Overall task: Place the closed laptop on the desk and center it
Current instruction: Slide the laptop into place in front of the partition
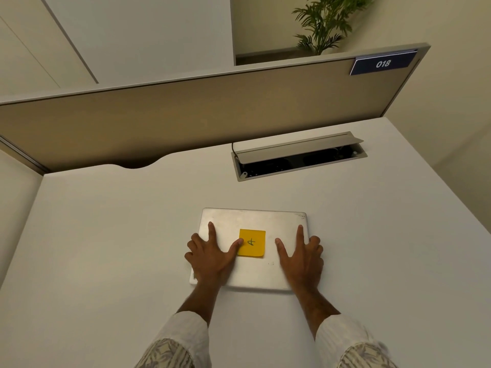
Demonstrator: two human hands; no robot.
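Beyond the fingers, an open grey cable-tray hatch (297, 158) sits in the white bench (106, 235), well apart. Left hand (210, 257) and right hand (301, 257) press flat, fingers spread, on the closed silver laptop (255, 219); a yellow sticky note (252, 243) lies between them, touching the left thumb.

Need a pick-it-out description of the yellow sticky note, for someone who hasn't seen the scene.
Start at the white desk in front of the beige partition. A closed silver laptop lies flat on it under both hands. The sticky note is the small yellow square mid-lid with a handwritten mark, the only bright colour there.
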